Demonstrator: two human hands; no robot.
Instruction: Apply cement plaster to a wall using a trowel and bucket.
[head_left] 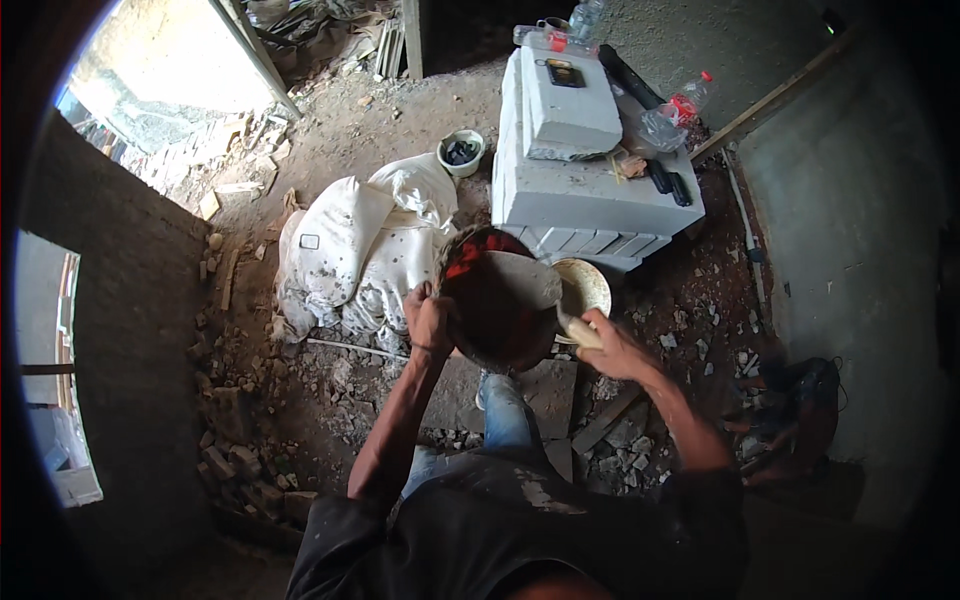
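In front of my body, my left hand (430, 318) is closed around the left rim of a round mortar pan (500, 335), dark with a red patch inside. The pan is tilted so that its inside faces me. My right hand (612, 352) grips the pale wooden handle of a trowel (522, 279). The trowel's grey, coated blade lies across the pan's mouth. Whether it touches the inside I cannot tell. Just behind the pan's right side stands a whitish bucket (599, 284) with a stained inside, partly hidden.
Stacked white blocks (600, 195) carry bottles (690, 97), a dark flat object (565, 73) and black items. White sacks (345, 230) lie left of them, near a small bucket (475, 165) of dark pieces. Rubble (240, 455) litters the floor. Walls rise on both sides.
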